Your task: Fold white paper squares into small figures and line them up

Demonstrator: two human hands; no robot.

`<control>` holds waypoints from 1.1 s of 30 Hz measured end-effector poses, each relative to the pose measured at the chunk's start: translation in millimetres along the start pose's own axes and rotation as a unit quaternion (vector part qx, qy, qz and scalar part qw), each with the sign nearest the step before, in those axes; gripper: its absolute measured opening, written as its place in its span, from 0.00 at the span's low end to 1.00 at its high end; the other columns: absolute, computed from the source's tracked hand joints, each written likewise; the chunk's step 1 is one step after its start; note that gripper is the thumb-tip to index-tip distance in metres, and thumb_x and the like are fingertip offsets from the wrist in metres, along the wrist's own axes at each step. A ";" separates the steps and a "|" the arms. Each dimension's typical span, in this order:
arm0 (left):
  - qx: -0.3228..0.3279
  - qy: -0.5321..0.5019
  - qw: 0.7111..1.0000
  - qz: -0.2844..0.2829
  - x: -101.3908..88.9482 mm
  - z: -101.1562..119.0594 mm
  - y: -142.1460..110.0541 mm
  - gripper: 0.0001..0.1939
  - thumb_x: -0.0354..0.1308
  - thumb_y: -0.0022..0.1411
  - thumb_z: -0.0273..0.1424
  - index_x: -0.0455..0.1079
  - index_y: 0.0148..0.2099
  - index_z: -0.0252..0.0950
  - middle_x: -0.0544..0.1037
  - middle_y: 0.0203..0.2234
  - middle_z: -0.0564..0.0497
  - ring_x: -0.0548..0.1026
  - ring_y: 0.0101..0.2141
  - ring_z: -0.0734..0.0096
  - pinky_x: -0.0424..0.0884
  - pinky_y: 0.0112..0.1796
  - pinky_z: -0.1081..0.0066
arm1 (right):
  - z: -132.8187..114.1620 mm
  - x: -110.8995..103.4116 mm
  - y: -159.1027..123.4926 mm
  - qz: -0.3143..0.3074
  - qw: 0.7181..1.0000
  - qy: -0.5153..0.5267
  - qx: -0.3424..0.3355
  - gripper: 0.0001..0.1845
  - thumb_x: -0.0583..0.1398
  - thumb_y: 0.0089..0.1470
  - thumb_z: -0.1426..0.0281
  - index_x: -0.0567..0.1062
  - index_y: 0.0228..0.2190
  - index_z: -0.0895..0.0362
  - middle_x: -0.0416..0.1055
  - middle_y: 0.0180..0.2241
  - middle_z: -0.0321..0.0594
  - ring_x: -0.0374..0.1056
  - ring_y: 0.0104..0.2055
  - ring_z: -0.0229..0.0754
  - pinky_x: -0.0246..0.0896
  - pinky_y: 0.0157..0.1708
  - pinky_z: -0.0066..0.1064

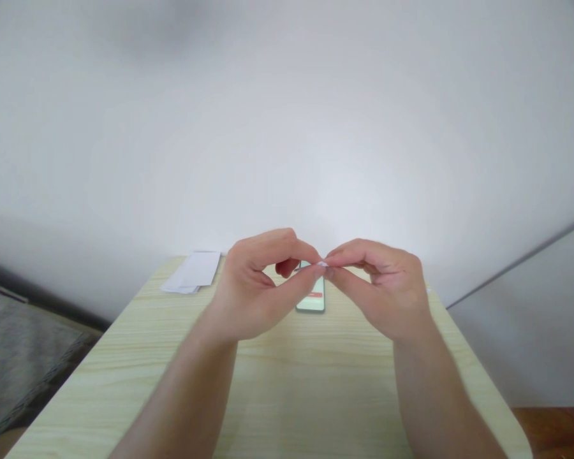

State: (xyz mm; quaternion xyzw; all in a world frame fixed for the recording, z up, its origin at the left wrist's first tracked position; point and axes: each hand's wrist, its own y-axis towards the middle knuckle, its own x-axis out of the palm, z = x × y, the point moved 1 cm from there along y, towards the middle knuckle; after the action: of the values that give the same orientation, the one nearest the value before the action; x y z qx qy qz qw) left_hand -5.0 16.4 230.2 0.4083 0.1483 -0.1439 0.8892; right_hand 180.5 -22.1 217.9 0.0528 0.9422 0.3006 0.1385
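Near: right side edge of the wood-grain surface point(310, 389) ends in a rounded corner; side edges converge going back. Working room shows as a wide woodgrain strip between the forearms, narrower strips outboard. Left hand point(263, 287) and right hand point(390, 287) meet tip to tip around mid-surface in view, each thumb and index closed in a pinch on a small white piece point(322, 264). Visible sliver runs left-right; true long axis and pointing hidden by fingertips, can't tell. Behind it, phone point(310, 305), lit screen up, long axis near-far, part covered. Far left: fanned white papers point(201, 269) near the back edge. Wall point(287, 127) behind.
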 end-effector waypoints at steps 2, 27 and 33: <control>0.004 -0.015 1.000 -0.006 0.4 0.3 -0.4 0.04 0.64 0.62 0.26 0.78 0.35 0.39 0.71 0.23 0.54 0.66 0.25 0.74 0.65 0.29 0.68 | -0.7 0.0 0.7 -0.009 1.000 -0.001 0.001 0.03 0.67 0.57 0.72 0.83 0.34 0.51 0.82 0.35 0.38 0.78 0.37 0.44 0.76 0.35 0.35; 0.031 -0.086 0.994 0.061 -3.2 -8.1 -3.1 0.07 0.69 0.58 0.22 0.81 0.38 0.38 0.83 0.31 0.49 0.80 0.33 0.66 0.76 0.34 0.67 | 7.2 -14.2 2.9 0.043 0.998 0.030 -0.020 0.09 0.70 0.53 0.74 0.85 0.36 0.49 0.82 0.34 0.35 0.77 0.36 0.41 0.73 0.36 0.33; 0.066 -0.074 0.993 0.071 -2.4 -8.5 -2.2 0.10 0.68 0.57 0.19 0.81 0.40 0.38 0.83 0.33 0.49 0.79 0.33 0.68 0.76 0.34 0.69 | -1.7 -13.9 5.3 0.008 0.996 0.088 0.011 0.10 0.68 0.55 0.77 0.84 0.36 0.49 0.82 0.33 0.34 0.79 0.36 0.39 0.75 0.37 0.30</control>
State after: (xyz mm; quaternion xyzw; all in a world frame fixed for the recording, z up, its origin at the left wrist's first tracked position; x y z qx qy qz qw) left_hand -9.3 21.8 224.3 0.4636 0.0425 -0.1195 0.8769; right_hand 193.3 -21.3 225.4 0.0348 0.9534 0.2952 0.0517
